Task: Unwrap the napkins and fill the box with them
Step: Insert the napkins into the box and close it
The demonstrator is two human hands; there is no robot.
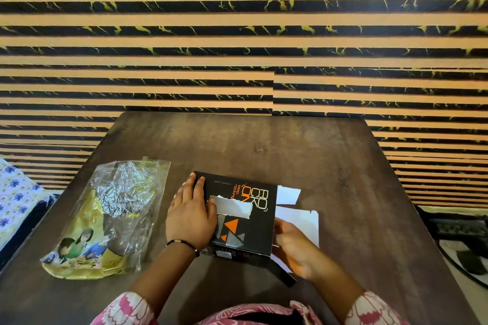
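Observation:
A black box [248, 200] with orange and white print lies on the dark wooden table [303, 155]. A white napkin strip [232, 209] sticks out of a slot in its top. My left hand [191, 215] rests flat on the box's left side, thumb touching the strip. My right hand [293, 248] grips the box's right end, where white flaps [298, 215] stand open. An empty crumpled clear and yellow napkin wrapper [111, 219] lies to the left of the box.
A striped black and tan wall [237, 34] rises right behind the table. A blue floral cloth [15, 200] lies off the table's left edge. Dark objects sit on the floor at the right [464, 245].

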